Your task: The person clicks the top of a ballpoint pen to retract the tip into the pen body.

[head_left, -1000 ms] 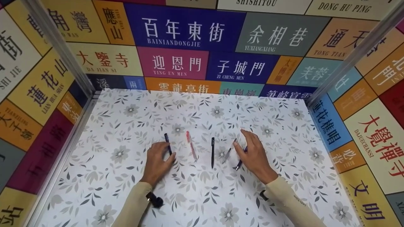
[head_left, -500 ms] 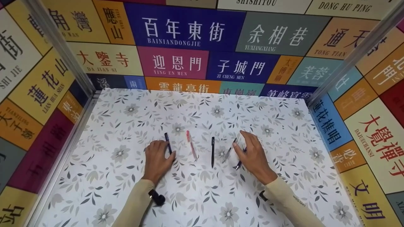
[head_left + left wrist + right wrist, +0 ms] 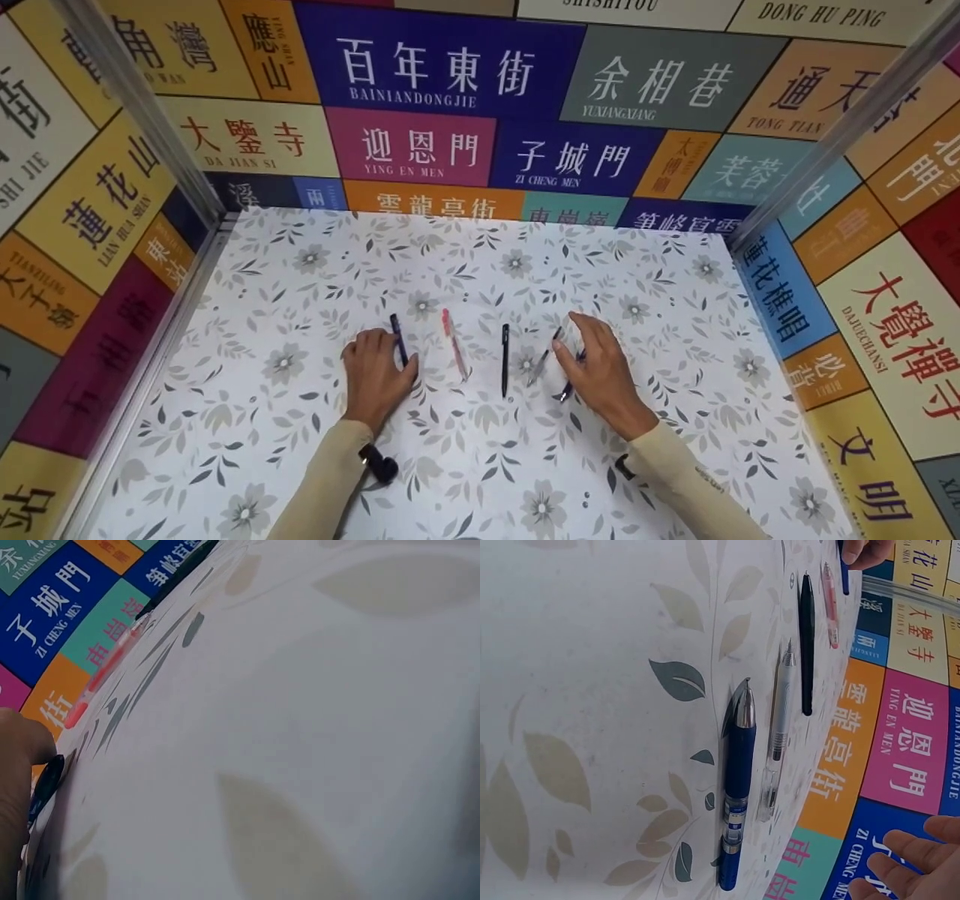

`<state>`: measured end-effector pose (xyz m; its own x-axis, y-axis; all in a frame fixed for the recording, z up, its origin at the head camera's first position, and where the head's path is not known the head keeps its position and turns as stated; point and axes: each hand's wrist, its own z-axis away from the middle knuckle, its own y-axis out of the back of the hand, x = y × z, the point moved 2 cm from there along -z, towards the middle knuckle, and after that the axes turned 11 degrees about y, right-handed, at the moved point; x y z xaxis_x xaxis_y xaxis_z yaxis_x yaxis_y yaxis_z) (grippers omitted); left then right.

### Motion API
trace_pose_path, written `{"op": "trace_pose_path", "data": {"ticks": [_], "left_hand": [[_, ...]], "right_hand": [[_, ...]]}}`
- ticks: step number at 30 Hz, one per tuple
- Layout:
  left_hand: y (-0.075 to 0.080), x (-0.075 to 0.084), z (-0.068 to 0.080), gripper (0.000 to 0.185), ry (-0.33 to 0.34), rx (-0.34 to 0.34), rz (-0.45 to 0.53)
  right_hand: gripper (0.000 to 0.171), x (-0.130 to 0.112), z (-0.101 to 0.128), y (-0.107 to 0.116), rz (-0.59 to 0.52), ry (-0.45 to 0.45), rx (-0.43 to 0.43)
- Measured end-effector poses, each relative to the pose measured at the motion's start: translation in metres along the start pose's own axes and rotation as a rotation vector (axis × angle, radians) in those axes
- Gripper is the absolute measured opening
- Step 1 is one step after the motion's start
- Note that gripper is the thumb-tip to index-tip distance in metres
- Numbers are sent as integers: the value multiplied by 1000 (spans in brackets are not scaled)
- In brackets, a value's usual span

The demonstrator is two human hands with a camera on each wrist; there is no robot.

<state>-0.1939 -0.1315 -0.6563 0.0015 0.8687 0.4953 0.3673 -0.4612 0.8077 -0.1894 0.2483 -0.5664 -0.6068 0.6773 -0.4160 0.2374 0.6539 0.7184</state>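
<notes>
While both forearms lie on the floral tablecloth (image 3: 300, 465), five pens sit in a rough row across its middle, w/ the hands at either end.

Left hand (image 3: 375, 375) rests palm down on the cloth at the row's left end. Fingers lie together, lightly curved; the thumb side touches the dark blue pen (image 3: 399, 341), whose far half sticks out past the fingertips. Left wrist view is v. blurred: only a fingertip (image 3: 19, 746) against the pen's dark end (image 3: 46, 780) shows. Can't tell if that pen is pinched or just touched.

Right hand (image 3: 600, 367) is at the right end, raised a bit off the cloth, fingers loosely spread & gently bent, thumb apart from the rest. It's over the blue pen w/ silver tip (image 3: 570, 382), which is mostly hidden under it in the head view. Right wrist view shows that pen (image 3: 736, 787) lying flat on the cloth, nothing gripping it, and the right fingertips (image 3: 911, 855) in the air apart from it.

Just beside it, nearly parallel, is the clear pen (image 3: 778, 724), also free. Next along is the black pen (image 3: 505, 360), then the pink pen (image 3: 454, 345), each apart from its neighbour.

Walls round the table are covered in coloured panels (image 3: 442, 67) w/ Chinese place names.
</notes>
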Motion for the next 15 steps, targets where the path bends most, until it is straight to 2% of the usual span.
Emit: {"op": "trace_pose_path", "data": {"ticks": [9,15], "left_hand": [[1,9,-1,43,63,-5,-84],[0,13,-2,44,59,1,-84]], "right_hand": [[55,1,2,-1,-1,-6,-25],[55,2,3,0,4,-15,-26]]}}
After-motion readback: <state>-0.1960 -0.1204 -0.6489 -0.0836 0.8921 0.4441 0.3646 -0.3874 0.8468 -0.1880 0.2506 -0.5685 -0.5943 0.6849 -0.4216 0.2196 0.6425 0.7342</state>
